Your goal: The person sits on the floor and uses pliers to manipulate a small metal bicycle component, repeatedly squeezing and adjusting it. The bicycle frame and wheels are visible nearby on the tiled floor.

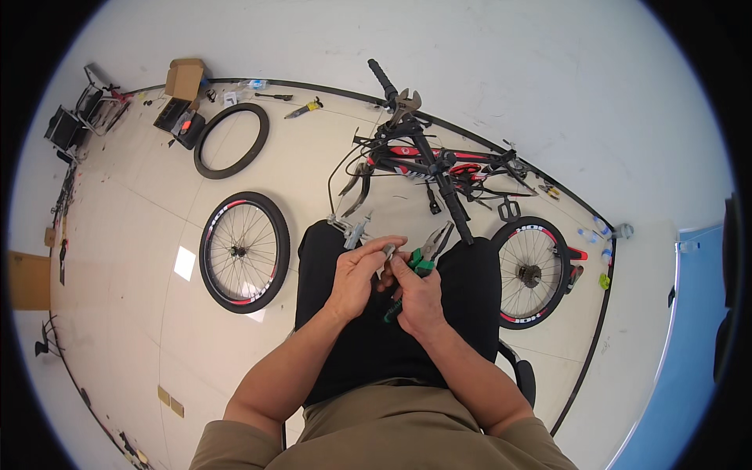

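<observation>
The right hand (421,299) is wrapped round green-and-black combination pliers (428,254), long axis running near-left to far-right; the left hand (356,276) pinches a small metal piece (389,250), left of the pliers' head.

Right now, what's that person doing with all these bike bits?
The seated person is holding things over their lap. The left hand pinches a small silvery piece, too small to identify, and the right hand grips green-handled pliers. Ahead, by the wall, is a bike frame. One wheel is on the floor to the left, another wheel to the right.
</observation>
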A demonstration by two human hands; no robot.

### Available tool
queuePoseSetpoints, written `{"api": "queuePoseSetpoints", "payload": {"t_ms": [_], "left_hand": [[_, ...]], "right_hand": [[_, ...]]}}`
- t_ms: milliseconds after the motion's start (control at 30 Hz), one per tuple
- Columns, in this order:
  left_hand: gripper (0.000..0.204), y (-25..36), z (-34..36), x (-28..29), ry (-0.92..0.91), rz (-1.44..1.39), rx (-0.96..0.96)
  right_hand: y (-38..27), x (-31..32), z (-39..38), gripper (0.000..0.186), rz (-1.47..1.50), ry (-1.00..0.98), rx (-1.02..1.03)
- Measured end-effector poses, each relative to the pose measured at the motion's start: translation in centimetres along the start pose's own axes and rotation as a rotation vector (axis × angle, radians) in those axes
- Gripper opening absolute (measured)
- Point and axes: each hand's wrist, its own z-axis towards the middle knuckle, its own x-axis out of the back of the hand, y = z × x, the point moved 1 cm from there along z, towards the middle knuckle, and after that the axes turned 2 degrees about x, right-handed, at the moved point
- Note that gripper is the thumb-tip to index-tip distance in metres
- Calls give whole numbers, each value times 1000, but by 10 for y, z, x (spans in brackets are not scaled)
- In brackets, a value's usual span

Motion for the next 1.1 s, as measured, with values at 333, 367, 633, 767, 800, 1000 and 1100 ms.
{"api": "queuePoseSetpoints", "payload": {"t_ms": [333, 367, 633, 767, 800, 1000, 1100], "left_hand": [[35, -8, -2, -4, 54, 452, -294], [34, -9, -3, -4, 56, 456, -285], [33, -24, -3, 3, 105, 414, -87], [33, -26, -3, 1, 81, 431, -69], [32, -26, -3, 2, 73, 438, -79], [31, -33, -1, 7, 42, 517, -141], [31, -35, -2, 7, 42, 510, -131]], "right_hand": [[-17, 0, 5, 10, 25, 20, -47], [-15, 2, 7, 10, 19, 19, -40], [1, 21, 16, 12, -6, 20, -98], [7, 27, 16, 13, 19, 58, -126], [6, 28, 16, 13, -2, 49, -122], [6, 32, 16, 13, -44, 17, -108], [10, 34, 16, 13, -24, 19, -114]]}}
